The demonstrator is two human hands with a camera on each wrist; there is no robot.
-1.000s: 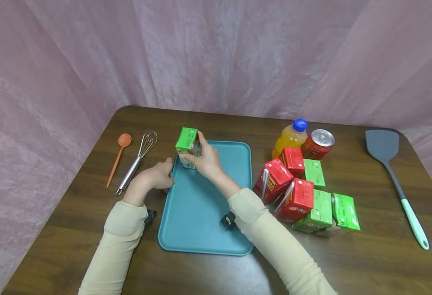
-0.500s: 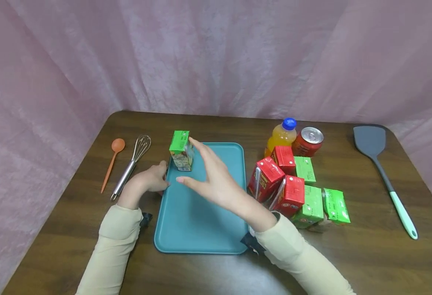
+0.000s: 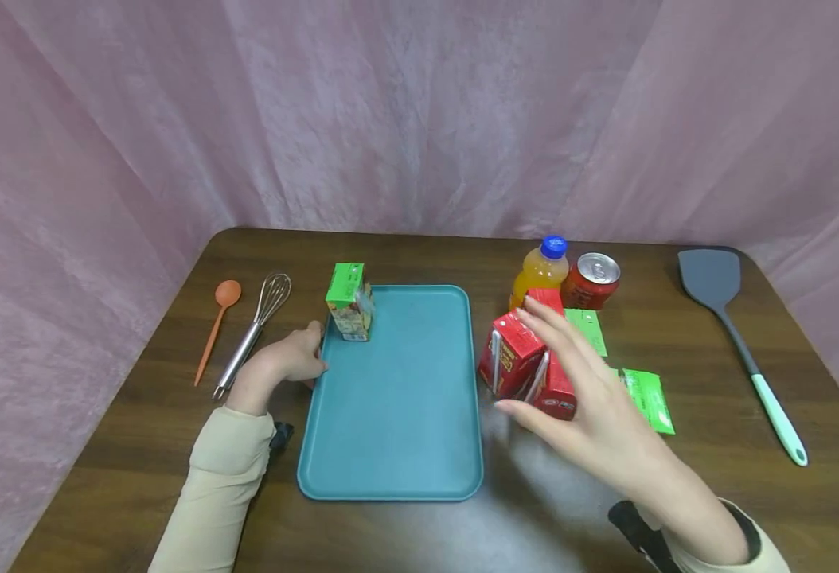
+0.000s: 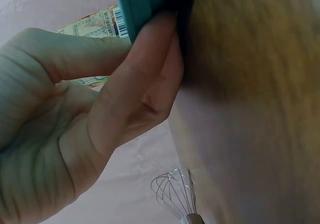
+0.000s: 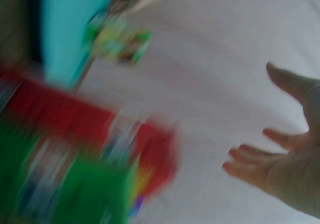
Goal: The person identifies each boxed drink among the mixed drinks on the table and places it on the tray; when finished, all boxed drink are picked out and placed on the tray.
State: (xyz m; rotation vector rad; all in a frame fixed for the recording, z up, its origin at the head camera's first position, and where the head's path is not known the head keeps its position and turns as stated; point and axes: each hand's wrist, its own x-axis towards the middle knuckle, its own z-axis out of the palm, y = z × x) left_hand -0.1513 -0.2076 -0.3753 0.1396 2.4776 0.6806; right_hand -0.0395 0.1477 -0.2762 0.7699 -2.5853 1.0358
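My left hand (image 3: 286, 358) pinches the left rim of a teal tray (image 3: 398, 398); in the left wrist view, thumb and fingers lie on either side of the tray edge (image 4: 135, 6). One green-topped juice carton (image 3: 351, 306) stands upright in the tray's far left corner, near that hand. My right hand (image 3: 599, 414) is spread with nothing in it, right of the tray. In the head view it overlaps a cluster of red juice cartons (image 3: 513, 354) and green juice cartons (image 3: 586, 328), partly hiding some. The right wrist view is blurred, its fingers (image 5: 252, 174) apart from the cartons.
Behind the cartons stand an orange drink bottle (image 3: 537, 274) with a blue cap and a red can (image 3: 591, 280). A grey spatula (image 3: 713, 282) lies at the right. Left of the tray lie a whisk (image 3: 255, 334) and an orange spoon (image 3: 215, 322). A pink curtain (image 3: 419, 119) hangs behind the table.
My right hand let go of the green carton in the tray's corner and moved right and nearer, over to the carton cluster. My left hand stays on the tray rim.
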